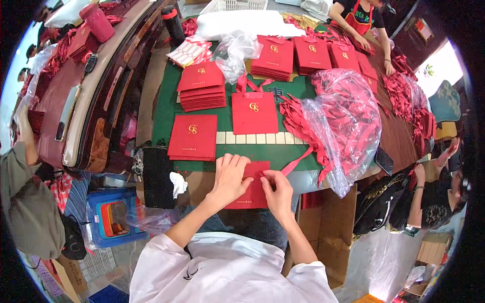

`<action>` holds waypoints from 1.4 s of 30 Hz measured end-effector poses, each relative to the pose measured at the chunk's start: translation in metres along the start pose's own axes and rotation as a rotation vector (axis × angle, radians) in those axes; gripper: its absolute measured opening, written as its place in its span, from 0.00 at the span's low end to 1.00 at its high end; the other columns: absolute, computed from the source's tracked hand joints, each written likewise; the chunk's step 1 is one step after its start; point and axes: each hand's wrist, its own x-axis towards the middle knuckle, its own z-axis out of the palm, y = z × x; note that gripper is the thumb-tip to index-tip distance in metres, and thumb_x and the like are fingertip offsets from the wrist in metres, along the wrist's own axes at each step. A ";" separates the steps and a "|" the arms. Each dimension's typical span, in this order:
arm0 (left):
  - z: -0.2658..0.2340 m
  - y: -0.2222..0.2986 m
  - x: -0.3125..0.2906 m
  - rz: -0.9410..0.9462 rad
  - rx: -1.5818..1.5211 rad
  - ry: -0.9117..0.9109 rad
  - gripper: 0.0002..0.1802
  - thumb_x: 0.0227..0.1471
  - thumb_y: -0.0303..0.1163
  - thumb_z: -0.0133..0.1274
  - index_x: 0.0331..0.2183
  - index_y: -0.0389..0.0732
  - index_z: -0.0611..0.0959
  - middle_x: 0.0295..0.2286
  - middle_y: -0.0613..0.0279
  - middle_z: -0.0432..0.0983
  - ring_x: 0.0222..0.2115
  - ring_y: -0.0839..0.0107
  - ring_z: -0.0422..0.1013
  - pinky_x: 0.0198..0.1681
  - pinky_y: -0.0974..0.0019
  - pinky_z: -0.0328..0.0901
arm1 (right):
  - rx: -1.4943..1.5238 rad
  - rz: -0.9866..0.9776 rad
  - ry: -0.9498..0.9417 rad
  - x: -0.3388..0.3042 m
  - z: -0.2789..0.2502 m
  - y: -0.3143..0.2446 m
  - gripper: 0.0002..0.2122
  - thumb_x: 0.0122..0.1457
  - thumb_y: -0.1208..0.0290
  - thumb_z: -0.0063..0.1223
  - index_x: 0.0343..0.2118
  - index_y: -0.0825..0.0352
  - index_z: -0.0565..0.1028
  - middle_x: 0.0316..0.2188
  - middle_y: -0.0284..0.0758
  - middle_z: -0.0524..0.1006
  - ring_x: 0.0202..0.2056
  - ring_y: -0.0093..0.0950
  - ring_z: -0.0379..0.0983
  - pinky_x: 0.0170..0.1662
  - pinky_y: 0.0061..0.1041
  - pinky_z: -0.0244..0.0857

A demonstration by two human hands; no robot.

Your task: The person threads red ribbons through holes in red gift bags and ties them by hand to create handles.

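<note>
A flat red paper bag (255,201) lies at the table's near edge, in front of my body. My left hand (228,179) grips its upper left part, fingers bent and thumb on the front face. My right hand (278,191) is at the bag's upper right, thumb and forefinger pinched together. A red ribbon (297,162) runs from the bundle on the right to these fingers, which partly hide its end. Just beyond my hands stands a finished-looking red gift bag (254,116) with ribbon handles. To its left lies a small stack of red bags (193,136).
A plastic bag of red ribbons (348,116) bulges on the right of the green tabletop (194,165). More stacked red bags (202,83) stand farther back. A black bottle (173,24) is at the far left. Co-workers sit around, one with hands (389,67) at far right.
</note>
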 end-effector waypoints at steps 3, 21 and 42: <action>-0.004 0.006 0.000 0.012 -0.052 0.011 0.24 0.39 0.34 0.67 0.40 0.44 0.77 0.32 0.59 0.75 0.38 0.58 0.67 0.44 0.55 0.57 | 0.020 0.039 -0.004 0.003 0.002 -0.001 0.05 0.56 0.75 0.59 0.35 0.66 0.78 0.28 0.38 0.78 0.29 0.34 0.75 0.35 0.31 0.68; -0.002 0.016 -0.009 -0.052 -0.203 0.016 0.19 0.41 0.27 0.63 0.40 0.47 0.81 0.31 0.64 0.80 0.32 0.61 0.70 0.44 0.58 0.57 | -0.130 -0.078 0.075 0.004 0.006 -0.009 0.04 0.52 0.76 0.60 0.29 0.66 0.75 0.27 0.37 0.77 0.30 0.35 0.76 0.34 0.32 0.69; -0.007 0.013 -0.016 -0.030 -0.236 -0.075 0.15 0.43 0.26 0.62 0.36 0.46 0.77 0.28 0.66 0.77 0.34 0.62 0.70 0.45 0.57 0.57 | -0.144 -0.101 0.028 0.008 -0.009 -0.019 0.11 0.48 0.72 0.68 0.34 0.66 0.78 0.30 0.36 0.76 0.33 0.34 0.74 0.36 0.30 0.69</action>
